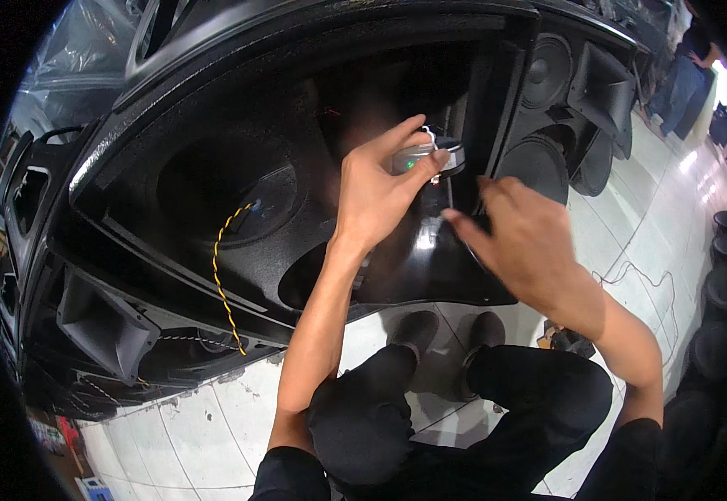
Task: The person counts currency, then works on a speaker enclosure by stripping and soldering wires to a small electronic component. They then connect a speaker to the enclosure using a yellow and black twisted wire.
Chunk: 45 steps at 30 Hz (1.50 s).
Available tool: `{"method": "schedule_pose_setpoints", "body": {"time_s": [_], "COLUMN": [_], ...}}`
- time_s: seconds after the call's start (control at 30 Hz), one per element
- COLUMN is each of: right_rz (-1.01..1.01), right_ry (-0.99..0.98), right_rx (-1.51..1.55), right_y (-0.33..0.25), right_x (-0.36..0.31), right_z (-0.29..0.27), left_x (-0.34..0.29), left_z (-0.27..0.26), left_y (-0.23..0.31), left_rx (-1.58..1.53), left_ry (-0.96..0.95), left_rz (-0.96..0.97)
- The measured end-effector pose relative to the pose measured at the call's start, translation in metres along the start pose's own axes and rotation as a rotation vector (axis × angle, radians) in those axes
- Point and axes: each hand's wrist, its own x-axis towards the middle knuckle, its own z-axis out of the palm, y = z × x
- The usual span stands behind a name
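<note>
Over the large black speaker cabinet, my left hand pinches a small rounded device between thumb and fingers. The device looks grey and partly clear, with a dark end, a green glow and a bit of white cord or strap; its exact kind I cannot make out. To its right, my right hand is blurred by motion, thumb apart from the fingers, with nothing visible in it. A twisted yellow-and-black wire comes out of the cabinet's round opening and hangs over its near edge.
Speaker cabinets with round drivers and a grey horn stand at right. Another horn lies at lower left. A thin cable crosses the tiled floor. Dark round parts line the far right. A person is at upper right.
</note>
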Motion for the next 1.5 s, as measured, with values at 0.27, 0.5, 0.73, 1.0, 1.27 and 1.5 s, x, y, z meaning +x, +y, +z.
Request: {"method": "schedule_pose_setpoints", "body": {"time_s": [0.27,0.5,0.73,1.0,1.27,1.5], "right_rz": [-0.098,-0.551,-0.411,-0.32,0.096,1.317], "right_ry": [-0.104,-0.164,0.023,-0.027,-0.037,-0.315], "right_rx": [0.428,0.11,0.248,0.193,0.323,1.182], "right_y": [0.034,0.046,0.043,0.046,0.083,0.116], "right_x": [-0.063,-0.071,-0.084,-0.089,-0.165,-0.301], "right_z": [-0.015,0.02,0.042,0.03,0.024,0.038], "left_x": [-0.004,-0.002,-0.006,-0.016,-0.13,-0.28], "left_z": [-0.006,-0.003,-0.007,-0.009,-0.057,-0.095], "left_y": [-0.002,-0.003,0.0,0.006,0.048,-0.01], "left_rx": [-0.048,-0.001,0.047,0.085,0.252,0.249], "left_ry": [-0.051,-0.015,-0.028,0.115,0.182,0.146], "left_rz": [-0.017,0.054,0.062,0.068,0.15,-0.76]}}
